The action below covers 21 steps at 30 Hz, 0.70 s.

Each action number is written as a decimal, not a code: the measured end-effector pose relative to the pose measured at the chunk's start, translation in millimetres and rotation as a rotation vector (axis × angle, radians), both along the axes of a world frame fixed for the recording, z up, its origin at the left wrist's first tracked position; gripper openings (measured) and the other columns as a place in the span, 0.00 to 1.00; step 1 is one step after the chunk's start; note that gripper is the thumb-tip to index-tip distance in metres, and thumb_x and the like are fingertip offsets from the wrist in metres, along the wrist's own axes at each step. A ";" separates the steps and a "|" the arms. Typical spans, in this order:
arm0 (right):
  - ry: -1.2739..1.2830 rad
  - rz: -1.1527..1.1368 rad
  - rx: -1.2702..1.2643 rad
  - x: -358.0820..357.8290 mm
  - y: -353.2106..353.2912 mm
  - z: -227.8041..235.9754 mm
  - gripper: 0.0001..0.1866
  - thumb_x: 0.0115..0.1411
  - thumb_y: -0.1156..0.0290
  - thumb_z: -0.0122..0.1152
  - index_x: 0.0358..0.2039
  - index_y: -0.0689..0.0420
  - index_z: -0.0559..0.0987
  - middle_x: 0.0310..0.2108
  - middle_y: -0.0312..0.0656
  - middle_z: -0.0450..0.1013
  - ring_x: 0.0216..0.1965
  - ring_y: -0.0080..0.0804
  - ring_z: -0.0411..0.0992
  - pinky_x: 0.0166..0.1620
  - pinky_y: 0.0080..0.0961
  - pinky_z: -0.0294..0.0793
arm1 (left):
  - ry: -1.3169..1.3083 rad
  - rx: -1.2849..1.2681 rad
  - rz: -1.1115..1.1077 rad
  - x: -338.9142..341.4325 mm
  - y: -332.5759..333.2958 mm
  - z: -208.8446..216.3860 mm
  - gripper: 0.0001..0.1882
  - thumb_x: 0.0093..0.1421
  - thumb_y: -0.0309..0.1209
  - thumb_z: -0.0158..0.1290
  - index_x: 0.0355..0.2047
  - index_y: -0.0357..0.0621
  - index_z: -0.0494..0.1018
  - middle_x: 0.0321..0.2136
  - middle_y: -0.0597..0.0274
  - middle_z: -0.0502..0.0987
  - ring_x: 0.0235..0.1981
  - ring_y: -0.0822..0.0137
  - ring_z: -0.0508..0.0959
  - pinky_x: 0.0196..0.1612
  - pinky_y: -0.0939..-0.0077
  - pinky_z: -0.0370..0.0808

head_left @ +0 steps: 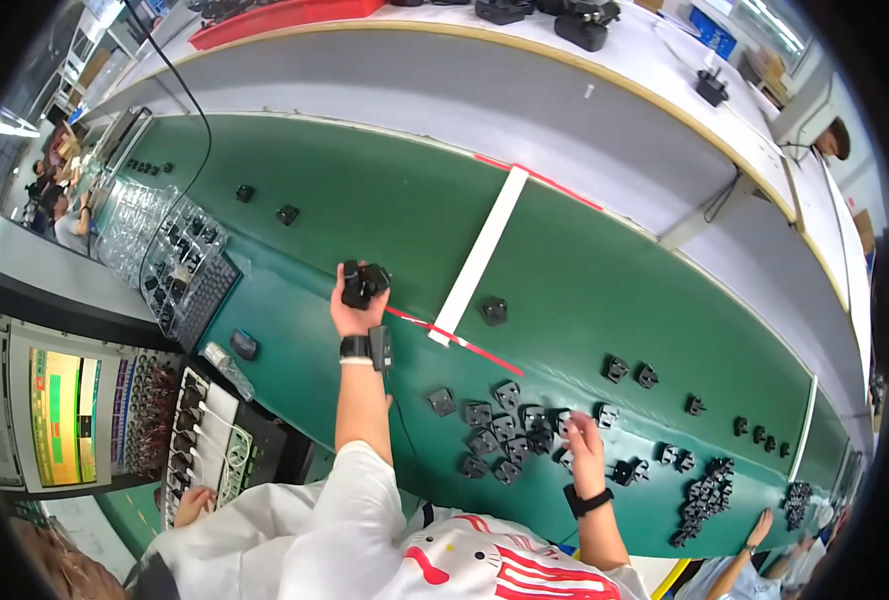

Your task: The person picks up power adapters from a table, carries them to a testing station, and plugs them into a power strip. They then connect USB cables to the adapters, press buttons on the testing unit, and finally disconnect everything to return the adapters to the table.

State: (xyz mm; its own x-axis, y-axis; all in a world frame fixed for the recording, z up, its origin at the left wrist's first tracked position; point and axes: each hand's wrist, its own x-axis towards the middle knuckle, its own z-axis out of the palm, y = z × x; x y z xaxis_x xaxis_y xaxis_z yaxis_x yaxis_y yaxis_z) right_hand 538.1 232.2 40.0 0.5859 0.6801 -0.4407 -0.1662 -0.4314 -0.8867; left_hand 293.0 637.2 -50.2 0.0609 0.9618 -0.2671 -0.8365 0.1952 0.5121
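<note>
My left hand (350, 317) is raised over the green bench, its fingers wrapped round a small cluster of black plug adapters (365, 286). A dark band and a small box with a cord are on that wrist. Lower right, my right hand (589, 448) has its fingers curled at a black plug adapter (563, 421), at the right side of a loose group of similar adapters (503, 428). The fingertips partly cover that adapter. Its wrist also wears a dark band.
A white strip (481, 255) crosses the green bench (365, 190). A keyboard (205, 298), a mouse (244, 345) and a clear plastic tray (145, 225) lie left. More adapters are heaped right (705, 502). Another person's hand (196, 503) is at a cabled panel. A shelf (465, 50) runs behind.
</note>
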 end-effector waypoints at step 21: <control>-0.794 0.275 -0.237 154.2 36.3 -30.3 0.33 0.47 0.54 0.63 0.55 0.47 0.67 0.54 0.57 0.59 0.56 0.58 0.56 0.56 0.43 0.61 | 1.752 0.908 -1.529 227.6 -86.0 72.6 0.33 0.48 0.46 0.56 0.54 0.50 0.64 0.49 0.54 0.69 0.45 0.57 0.73 0.47 0.63 0.69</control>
State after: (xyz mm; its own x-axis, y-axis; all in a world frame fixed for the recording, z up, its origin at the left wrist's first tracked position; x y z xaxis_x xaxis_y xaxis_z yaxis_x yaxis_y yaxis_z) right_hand 692.3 268.5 9.7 0.6084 0.7845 -0.1198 0.5997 -0.5533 -0.5782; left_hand 520.5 551.2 22.4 0.7560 0.3547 -0.5502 0.6418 -0.5669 0.5165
